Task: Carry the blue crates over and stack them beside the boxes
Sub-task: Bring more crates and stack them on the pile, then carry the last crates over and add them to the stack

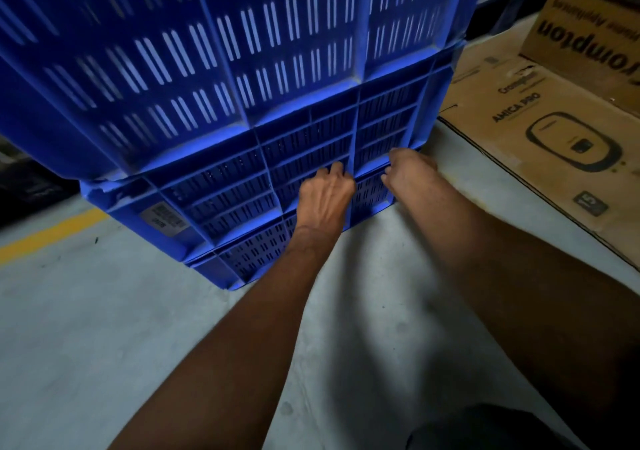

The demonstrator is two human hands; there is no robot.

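A stack of blue slotted plastic crates stands on the concrete floor in front of me. The top crate (214, 51) fills the upper view; a lower crate (221, 190) sits under it, with another crate's wall (256, 255) below that. My left hand (325, 193) has its fingers hooked into the lower crate's ribbed wall near a vertical rib. My right hand (412, 169) curls around the same crate's bottom right edge, its fingertips hidden behind the plastic.
Brown cardboard boxes stand right of the stack: a low one (540, 131) printed with an appliance, and a taller one (588, 24) on top behind it. A yellow floor line (52, 231) runs at the left. Grey concrete floor (138, 328) lies before me.
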